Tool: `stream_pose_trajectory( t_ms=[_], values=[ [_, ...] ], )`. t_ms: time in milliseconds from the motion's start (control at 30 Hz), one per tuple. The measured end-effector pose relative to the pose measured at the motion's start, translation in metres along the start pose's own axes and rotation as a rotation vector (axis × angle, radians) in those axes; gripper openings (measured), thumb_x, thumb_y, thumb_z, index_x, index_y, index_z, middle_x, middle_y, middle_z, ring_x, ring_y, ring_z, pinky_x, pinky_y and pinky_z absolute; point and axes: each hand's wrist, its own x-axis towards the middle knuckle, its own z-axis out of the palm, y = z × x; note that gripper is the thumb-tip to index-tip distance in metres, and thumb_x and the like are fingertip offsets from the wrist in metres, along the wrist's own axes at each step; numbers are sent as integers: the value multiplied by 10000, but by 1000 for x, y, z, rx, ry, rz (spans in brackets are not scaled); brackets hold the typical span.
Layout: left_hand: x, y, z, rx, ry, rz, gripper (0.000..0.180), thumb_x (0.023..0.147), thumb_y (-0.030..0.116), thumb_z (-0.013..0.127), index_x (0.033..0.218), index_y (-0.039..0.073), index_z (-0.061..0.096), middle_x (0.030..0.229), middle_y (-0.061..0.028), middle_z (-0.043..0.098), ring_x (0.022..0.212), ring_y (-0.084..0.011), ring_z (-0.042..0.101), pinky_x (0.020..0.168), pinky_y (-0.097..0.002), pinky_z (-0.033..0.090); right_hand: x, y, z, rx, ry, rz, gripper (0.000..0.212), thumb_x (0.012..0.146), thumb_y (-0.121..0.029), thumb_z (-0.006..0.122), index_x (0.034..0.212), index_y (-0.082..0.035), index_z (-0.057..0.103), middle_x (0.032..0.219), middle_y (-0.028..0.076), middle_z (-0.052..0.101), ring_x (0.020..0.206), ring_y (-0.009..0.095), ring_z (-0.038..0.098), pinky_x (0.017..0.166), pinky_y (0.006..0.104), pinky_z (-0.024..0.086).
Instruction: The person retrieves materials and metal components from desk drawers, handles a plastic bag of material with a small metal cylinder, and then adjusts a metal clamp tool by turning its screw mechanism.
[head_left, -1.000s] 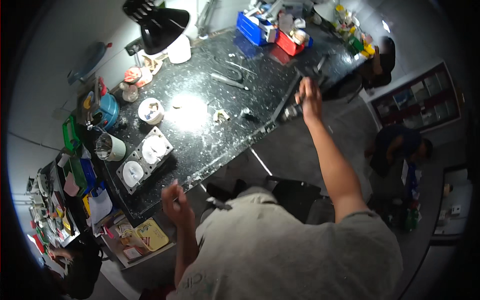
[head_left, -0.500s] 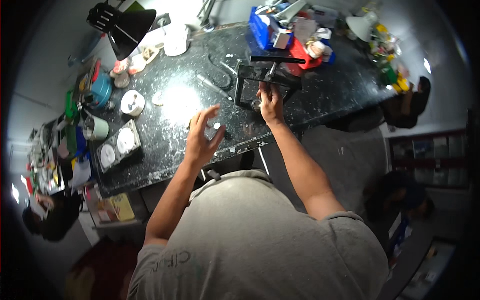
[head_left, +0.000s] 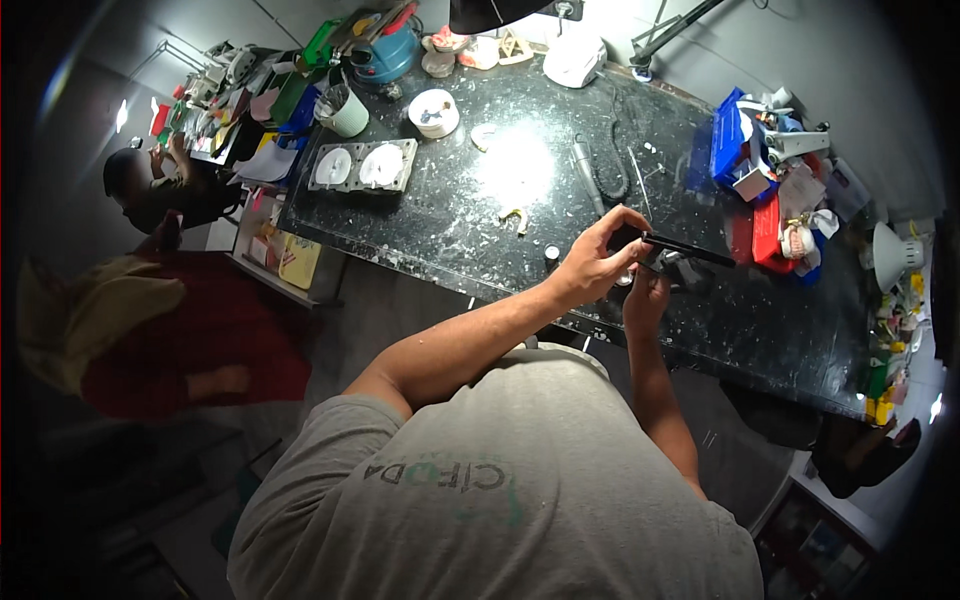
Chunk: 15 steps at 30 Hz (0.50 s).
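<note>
A black screw press [head_left: 690, 248], a metal frame topped by a long bar handle, is between my hands over the bench's front half. The fingers and thumb of my left hand [head_left: 597, 262] curl around the bar's left end. Below it, my right hand [head_left: 647, 298] grips the lower part of the frame, much of which the bar and my hands hide. A small white-topped cylinder [head_left: 552, 254] stands left of my left hand. Beyond the hands lie a rotary handpiece [head_left: 586, 168] with a dark coiled cord and a thin metal rod [head_left: 640, 180].
On the black bench [head_left: 450, 225] sit a metal flask with white plaster rounds [head_left: 361, 166], a white bowl [head_left: 433, 113] and a tool cup [head_left: 342, 112]. At right are a blue bin [head_left: 728, 135] and red tray [head_left: 768, 235]. A person in red [head_left: 190, 340] is at left.
My left hand has moved from open above the bench onto the press's bar. The bar has turned, its right end now nearer me. The whole view has swung left, showing a person in red.
</note>
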Motion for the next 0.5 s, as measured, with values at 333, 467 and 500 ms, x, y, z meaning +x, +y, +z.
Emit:
stream_pose_trajectory(
  t_ms=[333,467,500],
  values=[
    [6,-9,-20,57,-65,24,205,1008,170,585,1150,24,564,1041,-23,586,982,-94,547,889,-247,442,-11,-10,22,-155,78,-198,270,1002,-232,549,1106,9,612,869,178,643,775,306,618,708,438,470],
    [6,-16,-20,46,-67,-22,172,1011,132,564,1131,10,551,1016,-29,596,979,-95,552,904,-250,441,-20,-21,-9,-269,-230,302,244,966,-137,543,1147,25,570,966,204,624,843,298,608,763,416,478],
    [6,-16,-19,36,-85,-25,172,1011,132,564,1131,10,551,1016,-29,596,979,-95,552,904,-250,441,-32,-8,-8,-339,-116,219,237,942,-96,543,1147,21,557,995,195,609,868,279,600,778,411,477]
  ],
)
